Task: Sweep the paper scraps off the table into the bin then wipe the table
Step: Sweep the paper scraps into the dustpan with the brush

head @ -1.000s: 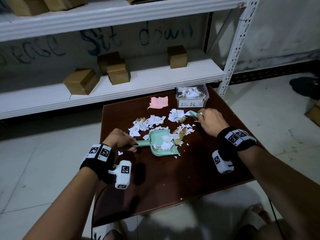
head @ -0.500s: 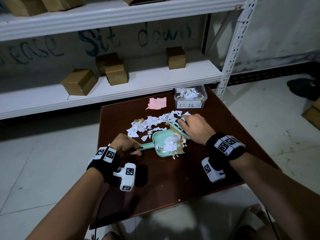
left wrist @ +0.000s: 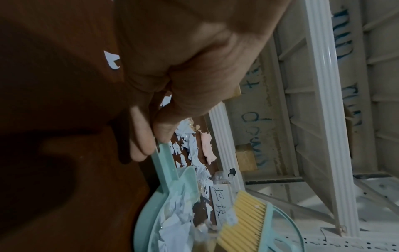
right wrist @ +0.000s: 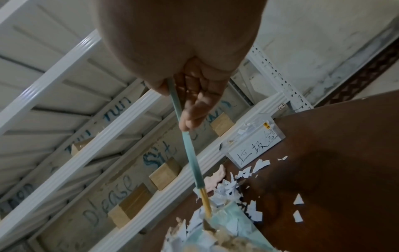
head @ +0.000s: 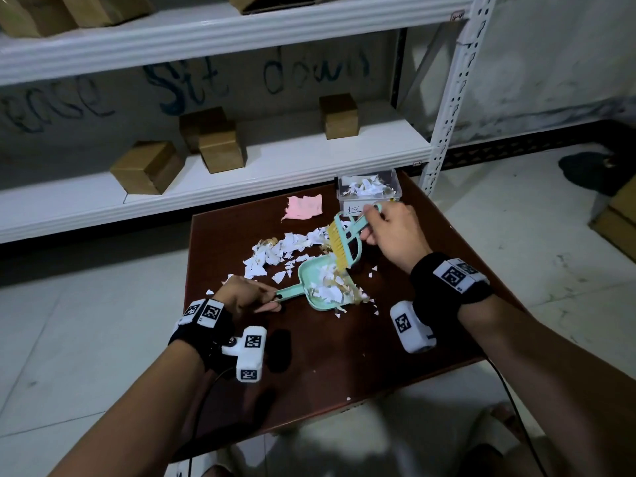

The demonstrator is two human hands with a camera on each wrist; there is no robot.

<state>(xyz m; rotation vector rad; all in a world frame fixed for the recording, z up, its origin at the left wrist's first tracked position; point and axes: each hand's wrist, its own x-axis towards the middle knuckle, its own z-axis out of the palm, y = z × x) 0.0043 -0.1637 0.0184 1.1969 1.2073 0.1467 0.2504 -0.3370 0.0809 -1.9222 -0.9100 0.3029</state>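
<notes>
White paper scraps (head: pixel 275 249) lie heaped on the dark brown table (head: pixel 344 356). My left hand (head: pixel 247 294) grips the handle of a mint green dustpan (head: pixel 323 287) that lies flat on the table and holds a pile of scraps. My right hand (head: pixel 389 232) grips the handle of a mint brush (head: pixel 347 241) with yellow bristles; the bristles hang over the pan's far edge. A clear plastic bin (head: pixel 370 192) with scraps inside stands at the table's far edge. In the left wrist view the dustpan (left wrist: pixel 172 204) and brush (left wrist: pixel 244 220) fill the lower part. In the right wrist view the brush (right wrist: pixel 190 153) points down at the pan.
A pink cloth (head: pixel 304 207) lies at the far edge, left of the bin. White metal shelving (head: pixel 241 173) with several cardboard boxes (head: pixel 144 166) stands right behind the table. A few loose scraps (head: pixel 373 270) lie to the pan's right. Tiled floor surrounds the table.
My right hand has lifted the brush from the pan's right side up and back toward the bin. The dustpan holds more scraps and has barely moved.
</notes>
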